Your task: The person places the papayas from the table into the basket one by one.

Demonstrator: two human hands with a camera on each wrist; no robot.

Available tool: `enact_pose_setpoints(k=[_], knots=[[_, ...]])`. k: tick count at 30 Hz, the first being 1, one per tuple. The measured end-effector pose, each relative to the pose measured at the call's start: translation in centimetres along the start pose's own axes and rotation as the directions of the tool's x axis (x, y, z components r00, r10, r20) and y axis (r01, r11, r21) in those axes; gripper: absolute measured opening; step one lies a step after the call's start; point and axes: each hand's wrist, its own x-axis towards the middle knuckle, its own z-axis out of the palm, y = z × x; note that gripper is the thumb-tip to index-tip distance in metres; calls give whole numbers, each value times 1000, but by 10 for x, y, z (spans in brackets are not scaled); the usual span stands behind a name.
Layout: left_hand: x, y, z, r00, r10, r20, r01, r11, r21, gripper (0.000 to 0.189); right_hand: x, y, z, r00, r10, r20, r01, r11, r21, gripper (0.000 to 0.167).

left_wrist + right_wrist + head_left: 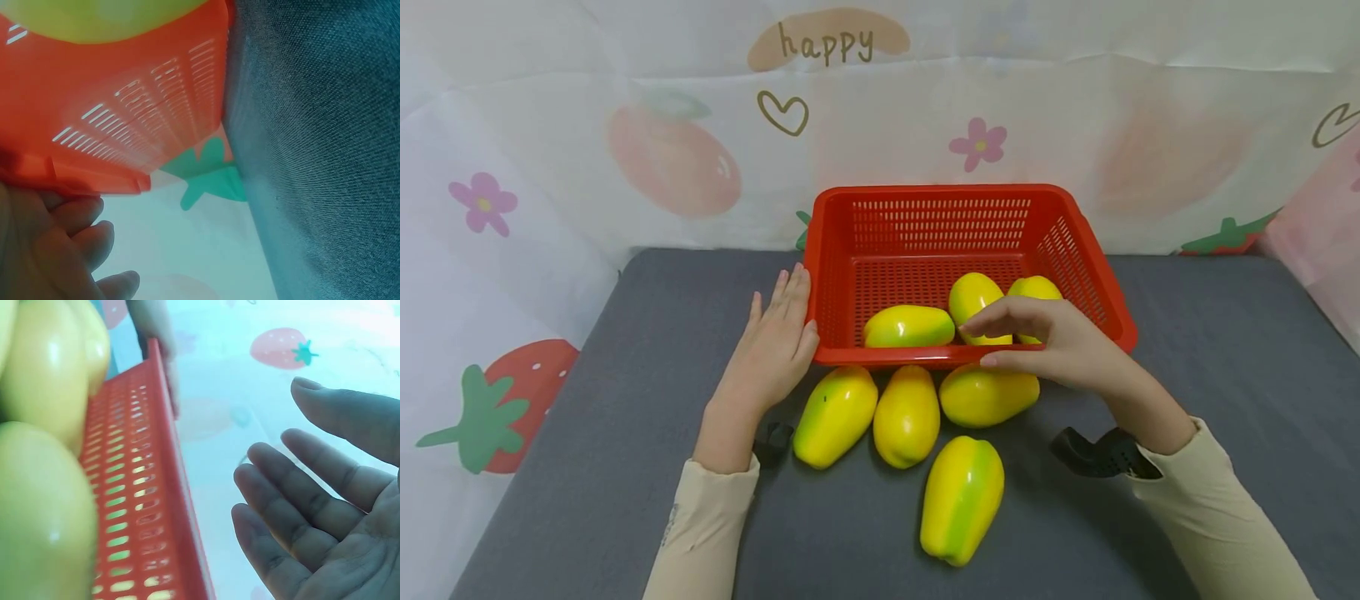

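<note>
A red plastic basket (940, 357) with slotted walls stands on the grey table. Inside it lie three yellow-green mangoes, one on its side at the front (908, 326). My left hand (772, 340) rests against the basket's left rim, fingers extended; the left wrist view shows its fingers (80, 212) along the rim. Over the front right rim hovers my right hand (1037, 337), fingers loosely bent and thumb apart, holding nothing. In the right wrist view its palm (325, 519) faces the basket wall (134, 487). Beneath the hand, a mango (988, 397) lies sideways against the basket's front.
Two more mangoes, one left (836, 417) and one in the middle (907, 418), lie along the basket's front. Another mango (962, 500) lies nearer me. Behind the table (647, 333) hangs a printed white cloth (880, 108) with fruit and flowers.
</note>
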Motion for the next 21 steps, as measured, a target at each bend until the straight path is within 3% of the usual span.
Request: enact_pose_setpoints(k=[3,11,18,21], knots=[[0,0,0,1000,5,-2,-5,1000,2,61,-13,1,1,999,-33,-4,33,999,15,34],[0,0,0,1000,-11,3,11,1000,2,62,-40,5,3,999,49,-10,-48,998,28,35],[0,0,1,1000,-14,2,14,1000,3,62,-57,13,3,996,73,-55,-71,997,39,36],[1,1,0,1000,-11,-2,11,1000,3,62,-63,18,3,990,125,-66,-123,992,32,35]])
